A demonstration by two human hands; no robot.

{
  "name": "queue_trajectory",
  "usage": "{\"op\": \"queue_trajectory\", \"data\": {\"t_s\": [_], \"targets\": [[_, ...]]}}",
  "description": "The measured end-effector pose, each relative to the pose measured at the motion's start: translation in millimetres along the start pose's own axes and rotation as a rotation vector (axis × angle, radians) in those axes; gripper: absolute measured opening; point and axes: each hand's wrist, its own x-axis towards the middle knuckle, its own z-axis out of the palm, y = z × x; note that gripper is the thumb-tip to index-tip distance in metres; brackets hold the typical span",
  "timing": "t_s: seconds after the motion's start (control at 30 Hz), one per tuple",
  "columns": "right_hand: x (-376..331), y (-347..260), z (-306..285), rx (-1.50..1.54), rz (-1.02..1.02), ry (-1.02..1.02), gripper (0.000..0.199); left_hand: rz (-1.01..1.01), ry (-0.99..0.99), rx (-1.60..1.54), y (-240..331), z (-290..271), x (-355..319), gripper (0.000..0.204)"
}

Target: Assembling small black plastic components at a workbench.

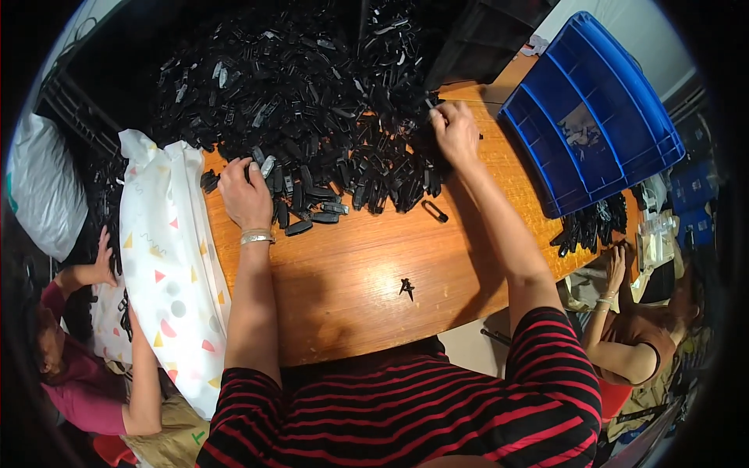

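A big heap of small black plastic pieces (312,101), long and narrow, some like open frames, covers the far part of the wooden table. My left hand (245,199), a bracelet at its wrist, rests at the heap's near left edge. Its fingers curl down, and whatever they hold is hidden. Beside its thumb lies a light grey piece (268,166). Farther right, my right hand (455,134) is closed at the heap's right edge, its fingertips pinched by a small piece too unclear to name. One oblong black frame (434,210) lies apart, nearer me.
A few dark pointed bits (406,289) lie on the near wooden tabletop (343,288). A blue crate (593,117) stands tilted at right, with more black pieces (597,226) by it. White patterned sheeting (168,273) borders the left. Co-workers sit on both sides.
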Motion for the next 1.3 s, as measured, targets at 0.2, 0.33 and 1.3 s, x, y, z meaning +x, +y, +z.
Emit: {"op": "queue_trajectory", "data": {"t_s": [0.2,0.33,1.3], "targets": [[41,20,40,-0.157,0.249,-0.239,0.059,-0.002,0.001,-0.015,2,3,0,0.021],[21,-6,49,-0.088,0.139,-0.248,0.056,-0.001,0.002,0.002,2,0,3,0.021],[-62,-24,13,0.312,0.050,-0.222,0.051,-0.027,0.013,-0.040,-4,3,-4,0.022]]}}
